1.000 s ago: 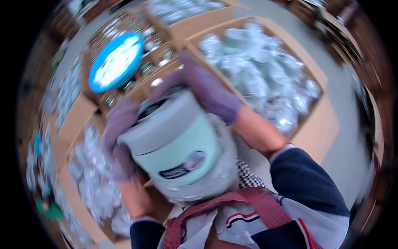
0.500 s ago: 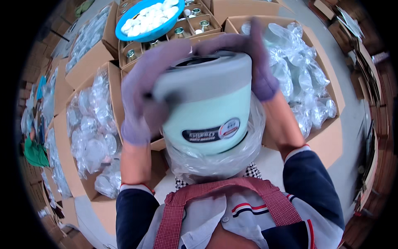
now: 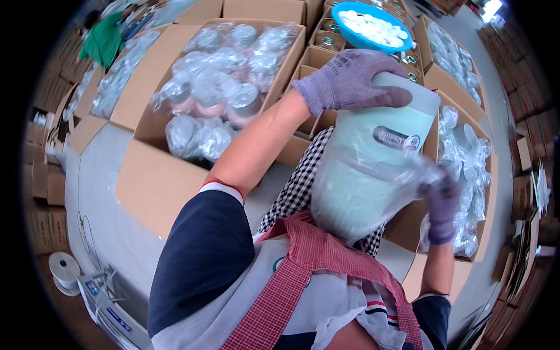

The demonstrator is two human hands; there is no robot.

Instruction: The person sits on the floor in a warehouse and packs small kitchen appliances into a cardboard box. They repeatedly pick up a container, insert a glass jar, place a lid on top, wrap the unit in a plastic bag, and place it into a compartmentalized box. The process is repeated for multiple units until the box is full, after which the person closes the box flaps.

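A mint-green thermos jug [image 3: 364,125] with a grey top rim and a dark label leans in front of me, over my checked trousers. My left hand [image 3: 364,81], in a purple knitted glove, is closed round its grey top. A clear plastic bag [image 3: 350,186] covers the jug's lower part, its edge lying below the label. To the jug's right, my gloved right hand [image 3: 441,204] is closed on the bag's edge, drawing it out sideways. Motion blurs the right fingers a little.
A carton [image 3: 280,81] of bagged jugs stands at my left, another [image 3: 493,192] at my right. Ahead, a blue basin [image 3: 341,29] of white caps rests on a divided carton of bottles. A person in green [image 3: 105,41] is at far left.
The view has swung left. Both hands were at the jug's grey top; now the left keeps hold there and the right has moved down to the bag's edge. The jug now tilts.
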